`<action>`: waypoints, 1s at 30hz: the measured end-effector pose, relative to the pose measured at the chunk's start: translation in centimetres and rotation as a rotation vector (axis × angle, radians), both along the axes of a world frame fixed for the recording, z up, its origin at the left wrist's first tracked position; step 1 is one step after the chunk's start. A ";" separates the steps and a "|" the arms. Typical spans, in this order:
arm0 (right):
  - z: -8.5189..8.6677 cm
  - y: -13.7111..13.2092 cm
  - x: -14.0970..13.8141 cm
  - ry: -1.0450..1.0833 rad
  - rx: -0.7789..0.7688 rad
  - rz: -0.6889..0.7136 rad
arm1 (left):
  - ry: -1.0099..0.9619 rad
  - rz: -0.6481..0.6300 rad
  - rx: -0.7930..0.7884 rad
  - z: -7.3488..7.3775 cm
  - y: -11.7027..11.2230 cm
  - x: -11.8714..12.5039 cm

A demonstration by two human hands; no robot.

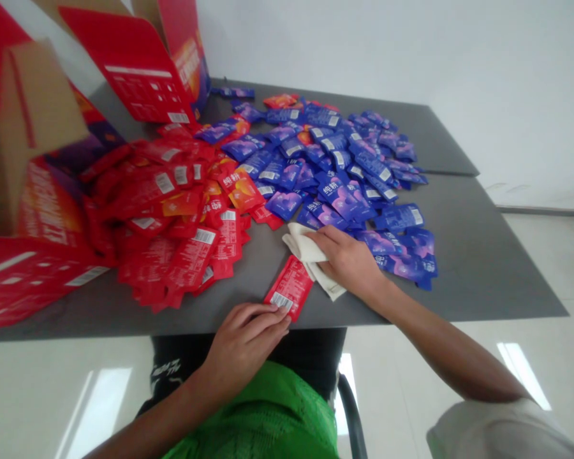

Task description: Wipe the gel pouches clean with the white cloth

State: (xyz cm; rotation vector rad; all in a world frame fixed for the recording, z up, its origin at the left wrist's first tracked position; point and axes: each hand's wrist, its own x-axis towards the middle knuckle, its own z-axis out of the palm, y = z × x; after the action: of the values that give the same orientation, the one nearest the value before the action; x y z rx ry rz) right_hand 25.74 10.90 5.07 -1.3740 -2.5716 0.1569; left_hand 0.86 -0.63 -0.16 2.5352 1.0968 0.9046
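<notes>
Inspection of the counter (473, 255) finds one lone red sachet (291, 288) lying at its near edge, angled and flat on the surface, apart from the heaps. The left grip (243, 338) sits at the near edge with its fingers (263, 315) curved together and touching the sachet's lower end; whether it is closed on the sachet cannot be determined from this view. The right grip (347, 258) lies palm down and open, fingers extended, on a folded cream cloth (306, 252) just right of the sachet, near the counter's near edge. Blue sachets (330, 172) are heaped loosely across the middle and right of the counter, some touching the cloth. Red sachets (172, 217) are heaped on the left of the counter, meeting the blue ones along their border. Opened red cartons (138, 70) stand along the counter's left side, overlapping the red heap.
</notes>
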 end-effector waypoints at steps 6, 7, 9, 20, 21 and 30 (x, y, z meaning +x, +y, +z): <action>-0.4 -6.5 -1.8 0.187 -0.044 0.294 | 0.041 0.001 0.014 -0.1 -0.2 -0.1; -0.6 -6.9 -2.0 0.183 -0.079 0.306 | 0.048 0.000 0.013 -0.1 -0.2 -0.2; -1.0 -6.3 -2.2 0.151 -0.130 0.258 | 0.033 0.004 0.009 -0.1 -0.2 -0.2; 0.8 -2.7 -0.3 0.120 -0.023 0.052 | -0.003 0.013 0.001 0.2 0.0 0.1; 0.8 -4.0 -0.6 0.155 -0.032 0.117 | 0.002 0.016 0.006 0.2 0.0 0.0; -0.8 -2.2 -1.3 0.036 -0.166 0.072 | -0.003 0.010 -0.011 0.2 0.0 0.1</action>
State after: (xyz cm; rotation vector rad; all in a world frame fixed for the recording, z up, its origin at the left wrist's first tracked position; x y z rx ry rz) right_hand 24.47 8.66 4.26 -1.3196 -2.6294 0.4121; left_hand 0.97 -0.64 0.06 2.5209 1.1109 0.9017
